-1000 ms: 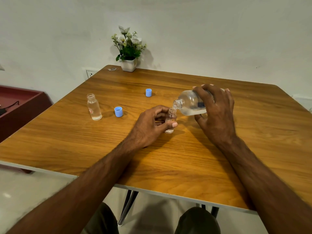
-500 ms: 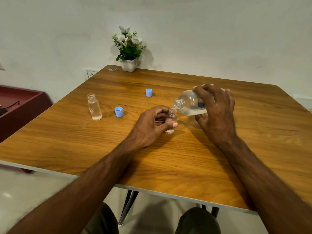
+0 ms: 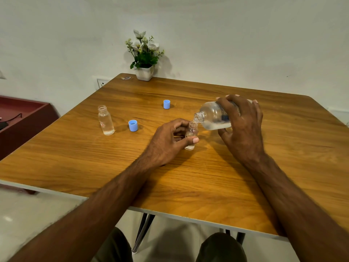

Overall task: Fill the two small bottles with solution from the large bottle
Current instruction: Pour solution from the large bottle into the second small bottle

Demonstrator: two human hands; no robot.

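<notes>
Two hands at work: left hand (image 3: 170, 140) grips small bottle (image 3: 191, 136) upright on table (image 3: 207, 178), right hand (image 3: 243, 127) grips tilted large bottle (image 3: 213, 118), mouths nearly touching; pour slowly, tilt gradually, watch fill level.

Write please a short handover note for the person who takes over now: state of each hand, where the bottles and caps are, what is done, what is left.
Left hand: grips a small bottle standing on the table.
Right hand: holds the large bottle tilted, its mouth over that small bottle's mouth.
Second small bottle: upright at left, uncapped, with a little liquid at the bottom.
Two blue caps: lying loose on the table.
Done: all bottles opened, pouring set up.
Left: fill both small bottles; the held one's level is hard to tell.
</notes>
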